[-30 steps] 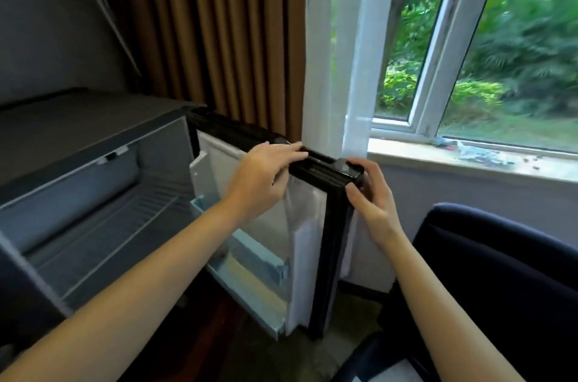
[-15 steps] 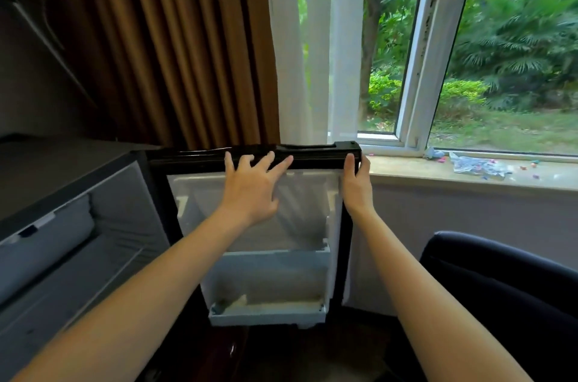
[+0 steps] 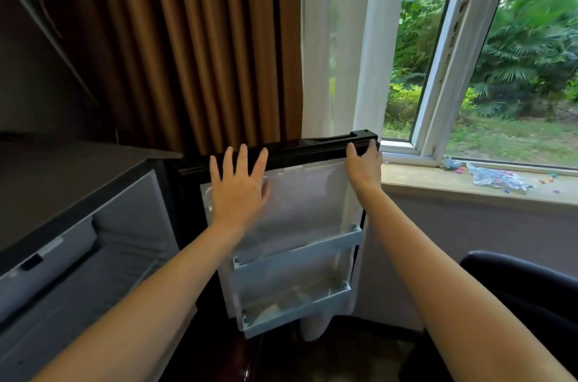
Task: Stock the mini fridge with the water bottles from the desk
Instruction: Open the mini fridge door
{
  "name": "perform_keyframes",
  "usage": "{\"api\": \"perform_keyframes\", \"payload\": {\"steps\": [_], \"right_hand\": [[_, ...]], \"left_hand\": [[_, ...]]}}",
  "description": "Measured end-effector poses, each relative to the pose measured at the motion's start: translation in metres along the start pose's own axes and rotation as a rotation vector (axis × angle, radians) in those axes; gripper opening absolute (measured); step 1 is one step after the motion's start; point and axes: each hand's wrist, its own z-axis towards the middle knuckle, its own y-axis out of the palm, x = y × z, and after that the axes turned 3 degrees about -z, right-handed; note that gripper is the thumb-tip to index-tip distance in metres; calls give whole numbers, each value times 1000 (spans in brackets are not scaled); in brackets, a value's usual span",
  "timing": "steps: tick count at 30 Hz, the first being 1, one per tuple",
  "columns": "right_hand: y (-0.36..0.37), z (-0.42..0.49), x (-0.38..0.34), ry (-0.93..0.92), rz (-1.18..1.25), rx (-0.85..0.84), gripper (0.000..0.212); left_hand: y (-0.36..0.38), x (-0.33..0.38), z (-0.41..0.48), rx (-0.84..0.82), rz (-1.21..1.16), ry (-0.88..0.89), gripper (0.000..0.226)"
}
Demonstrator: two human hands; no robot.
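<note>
The mini fridge stands at the left with its grey inside showing. Its black-framed door is swung wide, the white inner face toward me, with two pale blue shelves that hold nothing. My left hand lies flat on the door's upper inner face, fingers straight and spread over the top edge. My right hand holds the door's top right corner, fingers curled over the edge. No water bottles or desk are in view.
A brown curtain and a white sheer curtain hang behind the door. An open window with a sill carrying plastic litter is to the right. A dark chair stands at the lower right.
The door has swung further open until its inner face points toward me. My left hand went from gripping the top edge to lying flat on it. The view turned right.
</note>
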Motion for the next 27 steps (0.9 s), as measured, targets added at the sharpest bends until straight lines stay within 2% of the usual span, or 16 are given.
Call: {"api": "perform_keyframes", "payload": {"steps": [4,7,13,16,20,25,27], "right_hand": [[4,17,-1,-22,-97,-93,64],[5,28,-4,-38,-103,-199,60],[21,4,-3,-55,-39,-201,57],[24,-17,11,-23,-33,-348,54],[18,-40,24,-41,-176,-500,52],[10,-62,35,-101,-303,-569,43],[12,-74,35,-118,-332,-581,38]], "left_hand": [[6,-3,7,26,30,-3,51],[9,-1,14,-19,79,-31,53],[15,-4,24,-74,154,-35,59],[15,-4,29,-110,151,-43,60],[12,-3,28,-176,146,-64,70],[6,-8,-37,-81,1,-28,70],[3,-12,-73,-165,-167,-8,67]]}}
